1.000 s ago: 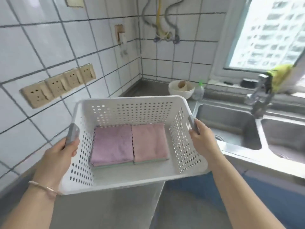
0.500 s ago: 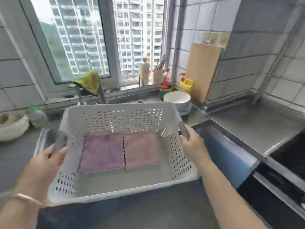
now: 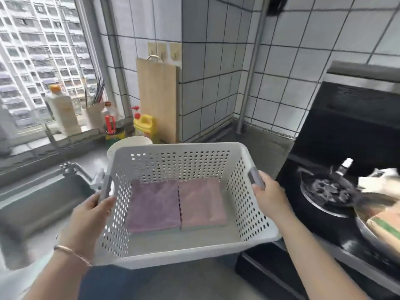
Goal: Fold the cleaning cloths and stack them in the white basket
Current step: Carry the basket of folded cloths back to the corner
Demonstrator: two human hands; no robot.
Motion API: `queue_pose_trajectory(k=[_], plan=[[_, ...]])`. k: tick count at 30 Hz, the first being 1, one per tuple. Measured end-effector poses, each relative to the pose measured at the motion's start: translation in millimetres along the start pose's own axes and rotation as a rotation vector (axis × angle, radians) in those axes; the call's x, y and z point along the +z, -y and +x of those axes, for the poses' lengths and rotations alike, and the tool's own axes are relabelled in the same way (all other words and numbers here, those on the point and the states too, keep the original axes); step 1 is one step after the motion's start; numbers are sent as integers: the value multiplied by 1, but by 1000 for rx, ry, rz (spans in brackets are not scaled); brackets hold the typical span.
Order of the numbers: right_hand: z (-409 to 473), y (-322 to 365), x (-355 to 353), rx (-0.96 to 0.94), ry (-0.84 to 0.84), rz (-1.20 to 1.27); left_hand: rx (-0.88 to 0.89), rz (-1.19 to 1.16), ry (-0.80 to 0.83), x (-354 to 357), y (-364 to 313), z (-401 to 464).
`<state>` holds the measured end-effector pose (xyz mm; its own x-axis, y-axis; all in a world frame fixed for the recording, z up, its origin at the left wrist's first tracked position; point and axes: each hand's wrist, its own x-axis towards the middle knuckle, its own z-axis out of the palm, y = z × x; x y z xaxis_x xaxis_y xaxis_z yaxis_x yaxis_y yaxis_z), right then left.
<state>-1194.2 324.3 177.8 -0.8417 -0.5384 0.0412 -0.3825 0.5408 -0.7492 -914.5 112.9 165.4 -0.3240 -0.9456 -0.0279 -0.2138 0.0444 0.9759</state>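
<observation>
Head view: the white basket is gripped by left hand and right hand; folded cloths lie inside, stove at three o'clock blurred.

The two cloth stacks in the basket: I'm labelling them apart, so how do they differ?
The left stack is topped by a purple cloth; the right stack by a paler pink one. The left stack lies nearer the left hand, the right stack nearer the right hand. Both lie folded flat, side by side, touching, in the white basket.
</observation>
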Motion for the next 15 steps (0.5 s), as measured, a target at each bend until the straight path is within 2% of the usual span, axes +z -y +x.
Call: queue_pose_trajectory(k=[6, 11, 15], plan=[[100, -37, -9, 119, -106, -58, -1, -40, 80, 99, -12, 98], [184, -62, -12, 220, -148, -98, -12, -13, 203, 178, -22, 184], [243, -81, -19, 261, -162, -114, -8, 7, 229, 235, -28, 230]])
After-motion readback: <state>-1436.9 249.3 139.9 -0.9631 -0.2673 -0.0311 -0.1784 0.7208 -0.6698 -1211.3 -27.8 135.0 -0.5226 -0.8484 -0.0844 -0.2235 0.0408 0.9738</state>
